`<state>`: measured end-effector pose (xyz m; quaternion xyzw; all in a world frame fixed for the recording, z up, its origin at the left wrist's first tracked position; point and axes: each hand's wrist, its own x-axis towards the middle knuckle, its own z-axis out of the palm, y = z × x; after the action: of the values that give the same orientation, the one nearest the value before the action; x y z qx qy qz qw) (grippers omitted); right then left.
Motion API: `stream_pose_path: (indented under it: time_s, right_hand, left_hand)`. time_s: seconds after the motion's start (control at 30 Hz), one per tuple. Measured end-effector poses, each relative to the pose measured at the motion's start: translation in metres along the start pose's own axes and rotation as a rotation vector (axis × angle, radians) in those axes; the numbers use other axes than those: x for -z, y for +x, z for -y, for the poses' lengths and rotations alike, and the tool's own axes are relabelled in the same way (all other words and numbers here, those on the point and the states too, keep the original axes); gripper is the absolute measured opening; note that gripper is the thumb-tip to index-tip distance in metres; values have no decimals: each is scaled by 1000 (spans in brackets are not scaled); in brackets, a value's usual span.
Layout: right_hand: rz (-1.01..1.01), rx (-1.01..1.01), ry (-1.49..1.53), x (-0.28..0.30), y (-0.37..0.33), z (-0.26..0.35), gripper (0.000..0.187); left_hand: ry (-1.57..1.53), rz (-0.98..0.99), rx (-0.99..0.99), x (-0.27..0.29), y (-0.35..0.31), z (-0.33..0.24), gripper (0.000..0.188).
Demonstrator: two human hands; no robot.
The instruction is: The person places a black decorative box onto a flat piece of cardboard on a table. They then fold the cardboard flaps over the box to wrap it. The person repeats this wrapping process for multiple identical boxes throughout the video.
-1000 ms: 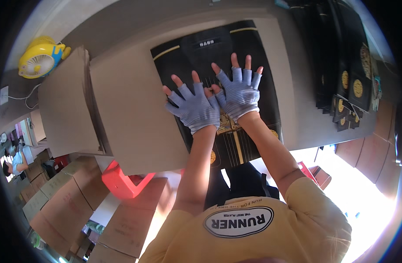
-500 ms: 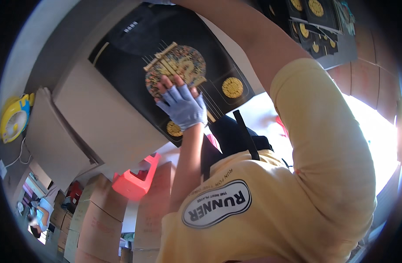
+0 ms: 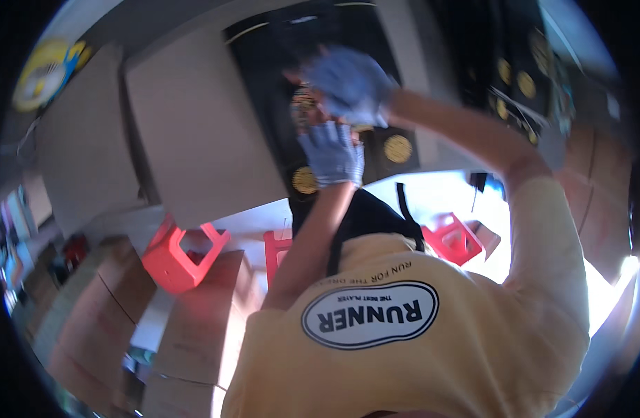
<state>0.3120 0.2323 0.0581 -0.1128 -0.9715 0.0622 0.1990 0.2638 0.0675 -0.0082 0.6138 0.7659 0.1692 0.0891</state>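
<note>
Sheet: black, with gold roundels near its lower corners, lying flat on the cardboard board, in front of the person; both hands are over it.
Left hand: in a grey-blue fingerless glove, back upward, seemingly resting on the sheet's lower middle; its fingers look laid out rather than curled, gripping nothing that shows.
Right hand: same kind of glove, reaching in over the sheet's middle, just beyond the left hand; too blurred to tell whether its fingers are open or closed, or whether it touches the sheet.
Step in hand: probably smoothing or pressing down the sheet.
Next move: judged from this pose, calls for flat, even pressure, one hand steadying so the sheet does not slide or crease.
Cardboard boxes: grouped at lower left, below the tabletop; no contents show.
Right-side boxes: brown, seen by their sides only; what they hold cannot be told.
Black stack: similar gold-marked pieces, right of the sheet, in no visible container.
</note>
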Motion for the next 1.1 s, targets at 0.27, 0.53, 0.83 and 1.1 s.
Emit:
stream_pose_path:
  time_s: [0.27, 0.53, 0.83, 1.1]
  right_hand:
    - [-121, -176, -216, -179, 217, -56, 47]
    - [608, -497, 397, -134, 251, -96, 48]
    - [212, -188, -250, -178, 236, -57, 57]
    - [156, 92, 107, -153, 136, 60, 62]
  left_hand:
    - [-150, 44, 56, -14, -37, -18, 59]
    - [-224, -51, 27, -18, -30, -12, 60]
    - [-176, 26, 41, -4, -5, 15, 61]
    - [-139, -18, 55, -21, -9, 11, 59]
